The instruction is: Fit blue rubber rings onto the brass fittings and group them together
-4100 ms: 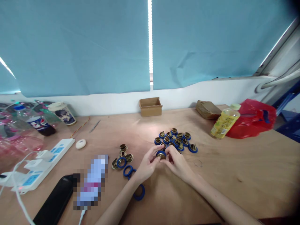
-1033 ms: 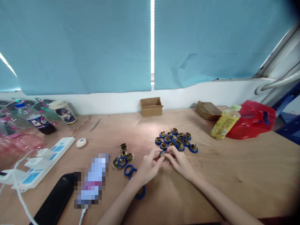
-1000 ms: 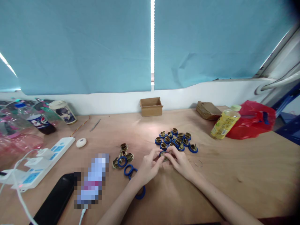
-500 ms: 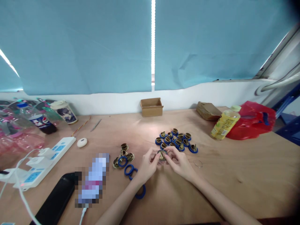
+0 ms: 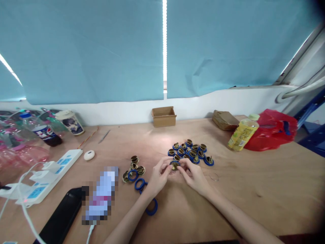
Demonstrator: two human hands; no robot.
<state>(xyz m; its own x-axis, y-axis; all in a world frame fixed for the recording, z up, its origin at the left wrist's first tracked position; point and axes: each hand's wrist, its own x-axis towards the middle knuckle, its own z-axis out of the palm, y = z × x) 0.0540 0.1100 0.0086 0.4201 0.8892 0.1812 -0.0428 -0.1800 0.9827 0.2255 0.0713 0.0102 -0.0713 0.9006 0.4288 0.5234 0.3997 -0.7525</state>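
Note:
Between my left hand (image 5: 158, 176) and my right hand (image 5: 194, 176) is a round brass-coloured metal piece (image 5: 174, 165) with blue at its edge. Thumbs and fingertips of both hands pinch it from either side, just above the table. Right behind my hands lies a cluster of similar brass pieces (image 5: 194, 154) seated in blue rings, slotted or tabbed side up. To the left, several bare brass pieces (image 5: 141, 170) form a small group, one blue ring (image 5: 129, 177) resting against them. More loose blue rings (image 5: 156, 207) lie beside my left forearm.
A small open cardboard box (image 5: 164, 121) stands by the wall. At right are a yellow-labelled bottle (image 5: 242, 135), a red plastic bag (image 5: 270, 132) and a brown package (image 5: 224, 120). Leftward lie a phone (image 5: 103, 195), a black object (image 5: 59, 217), a power strip (image 5: 50, 179) and several bottles (image 5: 47, 135).
The brass piece has tilted slightly between my fingertips, and more blue shows along its edge. Both hands stay in nearly the same place; the view has shifted a little.

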